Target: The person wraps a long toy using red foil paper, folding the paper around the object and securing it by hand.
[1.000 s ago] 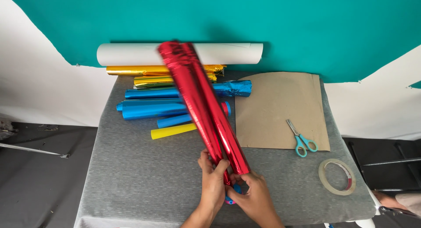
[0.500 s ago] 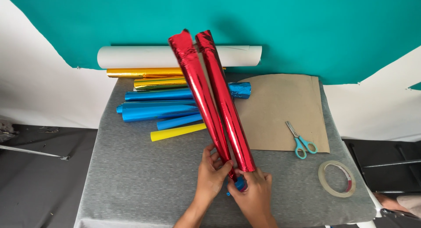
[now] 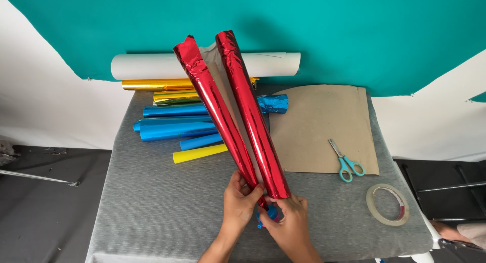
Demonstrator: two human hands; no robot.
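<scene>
Both the left hand and right hand clasp the red foil roll, which crosses blue rolls left of the brown card on the grey table.

Two shiny red foil rolls are gleaming above the grey bench. Blue, gold and yellow rolls are lying left; brown cardboard, teal-handled scissors and clear tape are lying right.

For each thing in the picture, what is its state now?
Red foil roll: partly unrolled, two coils apart, tilted up.
Left hand: gripping the left coil's end.
Right hand: gripping the right coil's end.
Scissors: closed, lying on brown cardboard.
Tape ring: flat on table.
Blue rolls: rolled, lying.
</scene>
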